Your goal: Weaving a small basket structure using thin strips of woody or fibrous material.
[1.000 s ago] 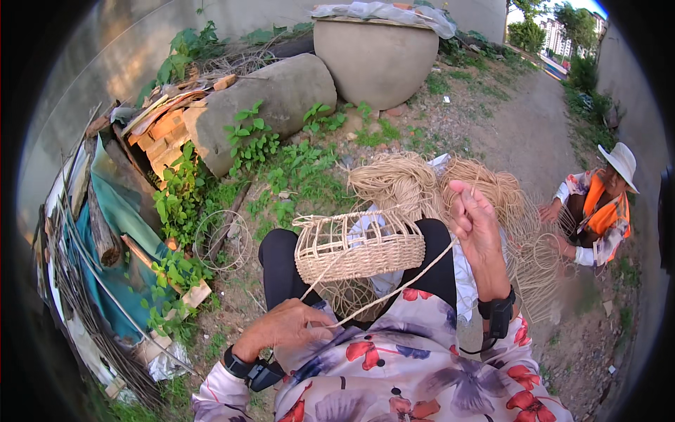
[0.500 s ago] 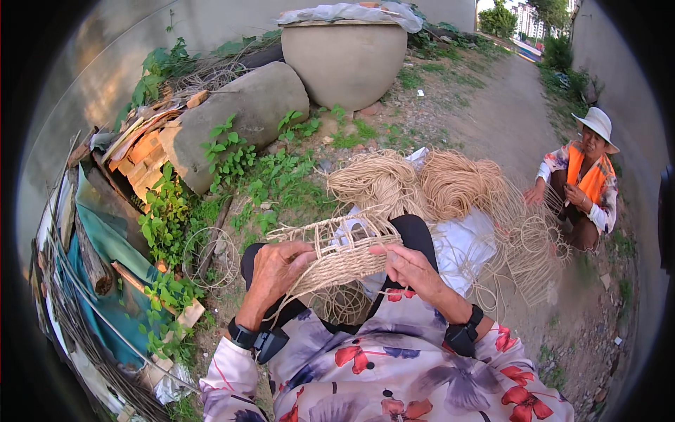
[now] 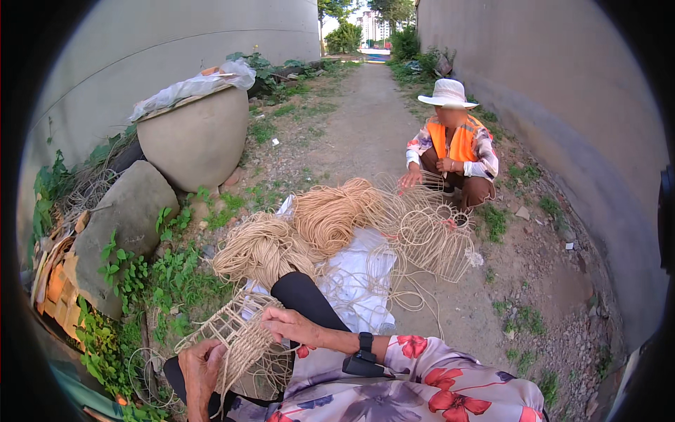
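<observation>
My left grip (image 3: 202,367) holds the woven basket (image 3: 235,336) from below (it's half made); my right grip (image 3: 292,325) pinches its rim, cord coils (image 3: 299,232) beyond.

The half-woven basket (image 3: 232,337) lies across the person's lap, the left hand (image 3: 200,369) at its near end and the right hand (image 3: 295,327) just to its right. Ahead, two coils of cane (image 3: 295,232) rest on a sheet (image 3: 365,271) spread on the ground. Right of the coils lie wire frames (image 3: 436,239), and behind them a second person (image 3: 453,151) crouches. To the left sits a boulder (image 3: 123,218), with a large covered jar (image 3: 197,137) behind it
</observation>
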The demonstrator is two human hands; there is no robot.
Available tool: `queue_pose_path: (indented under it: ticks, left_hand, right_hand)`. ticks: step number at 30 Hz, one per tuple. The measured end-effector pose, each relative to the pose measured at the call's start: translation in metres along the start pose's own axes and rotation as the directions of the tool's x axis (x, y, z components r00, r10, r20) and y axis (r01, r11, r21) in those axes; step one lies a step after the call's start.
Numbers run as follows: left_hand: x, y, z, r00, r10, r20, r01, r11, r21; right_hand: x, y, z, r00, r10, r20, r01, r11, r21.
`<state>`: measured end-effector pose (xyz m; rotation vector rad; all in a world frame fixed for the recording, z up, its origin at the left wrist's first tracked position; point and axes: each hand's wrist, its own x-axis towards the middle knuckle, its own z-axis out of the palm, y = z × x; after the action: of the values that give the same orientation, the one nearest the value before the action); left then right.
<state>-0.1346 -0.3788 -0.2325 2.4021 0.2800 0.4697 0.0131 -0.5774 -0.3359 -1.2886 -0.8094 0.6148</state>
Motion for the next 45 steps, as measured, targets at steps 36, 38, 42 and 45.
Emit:
queue_pose_path:
  ticks: [36, 38, 42, 45]
  left_hand:
    - [0.028, 0.023, -0.01, 0.927, -0.14, 0.347, 0.237, 0.938, -0.254]
    - [0.031, 0.025, -0.009, 0.902, -0.175, 0.395, 0.282, 0.931, -0.23]
    - [0.03, 0.021, -0.004, 0.907, -0.135, 0.399, 0.24, 0.944, -0.226]
    - [0.028, 0.019, -0.006, 0.912, -0.119, 0.392, 0.214, 0.954, -0.21]
  right_hand:
    - [0.035, -0.062, 0.032, 0.865, -0.466, 0.187, 0.436, 0.512, -0.74]
    - [0.036, -0.055, 0.037, 0.891, -0.427, 0.156, 0.401, 0.577, -0.712]
    - [0.034, -0.052, 0.037, 0.92, -0.377, 0.106, 0.354, 0.683, -0.639]
    - [0.033, -0.05, 0.036, 0.907, -0.402, 0.123, 0.394, 0.71, -0.584]
